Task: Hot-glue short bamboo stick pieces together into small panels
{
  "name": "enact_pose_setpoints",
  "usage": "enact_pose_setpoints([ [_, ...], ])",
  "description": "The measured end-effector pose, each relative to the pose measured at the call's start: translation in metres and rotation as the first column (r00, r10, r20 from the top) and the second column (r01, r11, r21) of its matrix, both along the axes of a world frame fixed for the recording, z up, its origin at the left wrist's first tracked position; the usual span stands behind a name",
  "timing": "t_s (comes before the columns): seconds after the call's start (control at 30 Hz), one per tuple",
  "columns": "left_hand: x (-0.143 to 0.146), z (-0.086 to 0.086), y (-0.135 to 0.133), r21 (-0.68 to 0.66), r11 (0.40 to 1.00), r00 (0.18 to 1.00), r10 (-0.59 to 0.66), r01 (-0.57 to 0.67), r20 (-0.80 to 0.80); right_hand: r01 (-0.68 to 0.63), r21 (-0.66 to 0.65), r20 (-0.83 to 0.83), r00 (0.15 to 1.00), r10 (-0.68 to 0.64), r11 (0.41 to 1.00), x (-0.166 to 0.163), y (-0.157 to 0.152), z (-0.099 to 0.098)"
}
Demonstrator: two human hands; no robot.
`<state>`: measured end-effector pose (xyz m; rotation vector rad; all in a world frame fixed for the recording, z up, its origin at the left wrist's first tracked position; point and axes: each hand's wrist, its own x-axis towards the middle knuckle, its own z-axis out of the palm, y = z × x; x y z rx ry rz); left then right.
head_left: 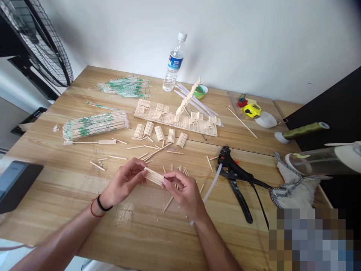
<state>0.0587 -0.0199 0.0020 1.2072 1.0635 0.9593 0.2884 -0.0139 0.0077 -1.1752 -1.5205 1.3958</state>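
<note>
My left hand (124, 183) and my right hand (183, 192) both pinch the ends of a small panel of glued wooden sticks (153, 175), held just above the wooden table (84, 195). Fingers of both hands are closed on it. Loose short stick pieces (169, 203) lie on the table under and around my hands. Further back stands a flat stick model (175, 118) with small stick panels (159, 133) laid in a row in front of it.
A glue gun (234, 171) with a white glue stick lies right of my hands, beside black pliers (239, 195). Packs of wrapped chopsticks (94, 126) lie at the left, a water bottle (173, 64) at the back, a phone (14, 184) at the left edge, a cloth (293, 188) at the right.
</note>
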Motion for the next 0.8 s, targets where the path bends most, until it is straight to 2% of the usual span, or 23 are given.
enact_pose_setpoints([
  [0.1,-0.002,-0.001,0.002,0.038,0.998,0.997,0.060,-0.058,-0.045,0.002,-0.005,-0.024,1.000,-0.002,1.000,0.000,0.000,0.000],
  [0.3,-0.005,-0.001,0.001,0.055,0.994,0.991,0.094,-0.089,-0.093,0.068,-0.025,-0.055,0.996,-0.069,0.997,0.001,0.000,-0.004],
  [0.8,-0.001,0.009,0.006,0.005,0.992,0.992,0.126,-0.126,-0.021,0.086,-0.030,-0.076,0.993,-0.088,0.996,0.002,0.001,-0.007],
])
